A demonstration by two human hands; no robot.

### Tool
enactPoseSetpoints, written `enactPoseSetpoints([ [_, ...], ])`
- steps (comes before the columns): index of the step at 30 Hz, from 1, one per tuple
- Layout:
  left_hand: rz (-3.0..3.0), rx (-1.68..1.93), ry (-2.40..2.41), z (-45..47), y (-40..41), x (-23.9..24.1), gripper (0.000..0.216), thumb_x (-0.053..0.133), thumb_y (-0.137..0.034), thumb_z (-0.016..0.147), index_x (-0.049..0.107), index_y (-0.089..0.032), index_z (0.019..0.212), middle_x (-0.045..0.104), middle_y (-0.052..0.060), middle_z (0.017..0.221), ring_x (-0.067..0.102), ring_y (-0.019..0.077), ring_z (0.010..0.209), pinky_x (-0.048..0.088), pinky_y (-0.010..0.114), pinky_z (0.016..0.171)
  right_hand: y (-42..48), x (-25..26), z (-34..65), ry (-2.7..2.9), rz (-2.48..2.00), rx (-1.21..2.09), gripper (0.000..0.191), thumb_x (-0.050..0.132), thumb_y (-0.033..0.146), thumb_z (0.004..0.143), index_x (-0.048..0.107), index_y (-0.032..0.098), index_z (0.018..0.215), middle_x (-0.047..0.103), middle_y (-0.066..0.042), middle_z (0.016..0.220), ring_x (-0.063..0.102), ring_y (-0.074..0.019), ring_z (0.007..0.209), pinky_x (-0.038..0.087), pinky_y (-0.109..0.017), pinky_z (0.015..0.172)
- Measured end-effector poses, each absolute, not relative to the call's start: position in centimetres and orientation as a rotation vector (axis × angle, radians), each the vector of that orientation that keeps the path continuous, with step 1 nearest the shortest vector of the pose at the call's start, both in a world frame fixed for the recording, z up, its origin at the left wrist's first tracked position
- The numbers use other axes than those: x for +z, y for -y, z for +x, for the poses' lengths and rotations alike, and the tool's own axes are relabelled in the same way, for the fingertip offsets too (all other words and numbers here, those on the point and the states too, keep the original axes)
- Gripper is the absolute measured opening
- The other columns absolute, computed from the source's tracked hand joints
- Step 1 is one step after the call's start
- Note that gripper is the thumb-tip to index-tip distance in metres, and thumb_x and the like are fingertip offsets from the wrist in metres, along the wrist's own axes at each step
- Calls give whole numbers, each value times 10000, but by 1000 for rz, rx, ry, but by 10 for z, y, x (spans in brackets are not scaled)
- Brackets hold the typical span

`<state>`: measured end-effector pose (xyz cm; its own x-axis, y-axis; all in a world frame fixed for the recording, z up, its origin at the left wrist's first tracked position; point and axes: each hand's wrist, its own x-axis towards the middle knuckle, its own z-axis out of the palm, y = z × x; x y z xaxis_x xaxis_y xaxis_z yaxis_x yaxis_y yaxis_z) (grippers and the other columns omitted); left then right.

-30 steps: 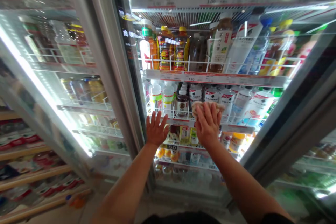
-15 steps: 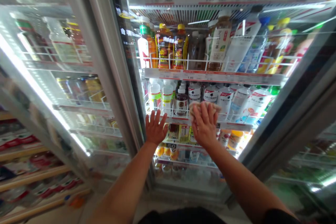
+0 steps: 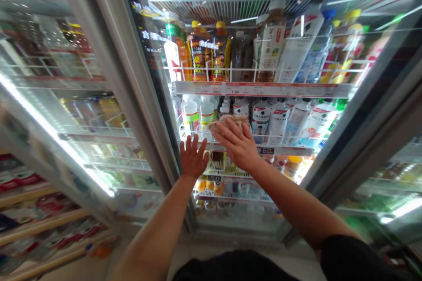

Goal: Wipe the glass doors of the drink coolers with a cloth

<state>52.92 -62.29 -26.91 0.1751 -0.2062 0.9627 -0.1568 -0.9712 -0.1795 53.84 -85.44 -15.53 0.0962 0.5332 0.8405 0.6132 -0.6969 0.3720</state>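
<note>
A folded, pale pinkish cloth (image 3: pixel 234 119) lies flat against the glass door (image 3: pixel 231 226) of a lit drinks cooler. On top of it presses my right hand (image 3: pixel 240 147), fingers stretched over the cloth and pointing up and left. To its left, my left hand (image 3: pixel 194 159) rests on the same glass with its fingers spread and nothing in it. Behind the glass, around hand height, stand clear bottles with white-and-red labels (image 3: pixel 279 118) and bottles with green labels (image 3: pixel 207 116). The cloth and right hand hide part of that row.
A metal door frame (image 3: pixel 95 22) runs down the left of the glass, with another cooler section beyond it. Another dark frame (image 3: pixel 362 136) slants along the right. Low wooden shelves (image 3: pixel 42 224) with packaged goods stand at the lower left.
My right hand and the cloth have slid left and slightly up across the glass, turning leftward. My left hand stays spread in nearly the same place. The view has shifted a little.
</note>
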Motion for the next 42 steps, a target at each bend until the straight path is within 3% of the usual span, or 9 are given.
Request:
enactPoseSetpoints([
  [7,-2440,-1943,-352,532,621,-273,576,476,-379,1010,372,-281,1568,368,89,1618,182,267,1562,105,517,1275,875,-120,549,733,-2127,-1802,571,420,199,1019,340,326,1570,354,10,1648,143,-211,1582,166,-506,1281],
  [14,-2396,-1976,-377,532,623,-271,557,471,-383,1016,396,-272,1557,380,97,1609,183,256,1559,91,482,1286,871,-184,531,1227,-2296,-1566,722,421,128,969,181,346,1615,421,54,1607,186,-143,1567,58,-408,1313],
  [19,-2367,-2003,-382,530,624,-269,577,461,-373,1016,361,-264,1574,345,91,1625,173,261,1559,113,488,1285,883,-128,545,808,-2129,-1670,669,408,168,1006,199,375,1607,295,36,1672,161,-219,1578,142,-518,1288],
  [22,-2334,-2010,-399,529,626,-266,619,466,-350,1012,292,-259,1600,288,90,1646,151,266,1563,130,490,1281,881,-123,547,664,-2070,-1693,655,408,205,1021,176,350,1616,241,10,1692,111,-241,1586,141,-546,1281],
  [28,-2345,-2020,-428,529,626,-265,620,473,-340,1014,285,-271,1601,265,78,1654,152,262,1563,112,479,1286,870,-173,534,1134,-2289,-1591,717,469,175,982,184,362,1613,381,42,1633,196,-160,1567,58,-429,1313],
  [35,-2479,-1979,-397,535,619,-278,571,491,-390,1004,394,-290,1558,347,87,1624,177,276,1558,66,516,1288,888,-148,545,683,-2110,-1715,719,452,173,990,162,376,1616,261,6,1684,186,-282,1571,195,-578,1264],
  [42,-2404,-1980,-389,532,622,-273,585,501,-365,995,389,-265,1561,344,96,1625,159,263,1562,88,493,1288,899,-223,528,1255,-2327,-1517,749,482,112,946,214,352,1603,474,56,1571,229,-135,1553,5,-407,1314],
])
